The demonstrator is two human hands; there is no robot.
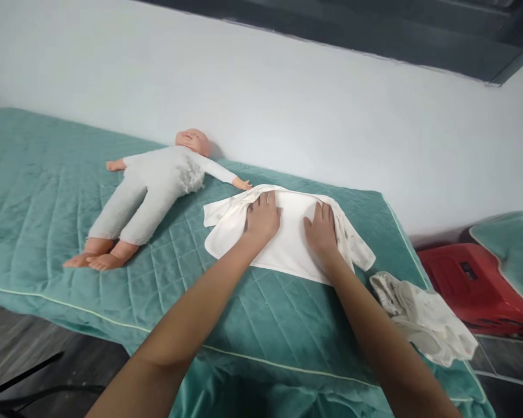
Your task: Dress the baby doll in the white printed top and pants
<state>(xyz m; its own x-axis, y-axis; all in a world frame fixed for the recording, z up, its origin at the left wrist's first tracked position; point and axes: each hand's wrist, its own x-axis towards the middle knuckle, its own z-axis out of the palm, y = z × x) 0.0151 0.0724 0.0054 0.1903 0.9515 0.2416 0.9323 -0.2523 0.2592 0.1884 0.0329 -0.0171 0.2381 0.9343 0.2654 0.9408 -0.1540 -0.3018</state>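
A white baby shirt (290,238) with a small print lies spread on the green quilted cover, its front opened to show the plain inside. My left hand (264,217) rests on its left part, fingers stretched toward the collar. On the right part lies my right hand (321,232), fingers extended against the folded-back front panel. Both hands are open and press on the cloth without gripping it. To the left a baby doll (152,186) lies on its back, its cloth body pale grey and worn at one side. One doll hand reaches close to the shirt's upper left edge.
A bundle of folded white printed clothing (427,316) sits at the right edge of the quilted cover (253,325). Beyond that edge is a red plastic stool or chair (475,284). A white wall (287,110) runs along the back; thin black legs show at the lower left.
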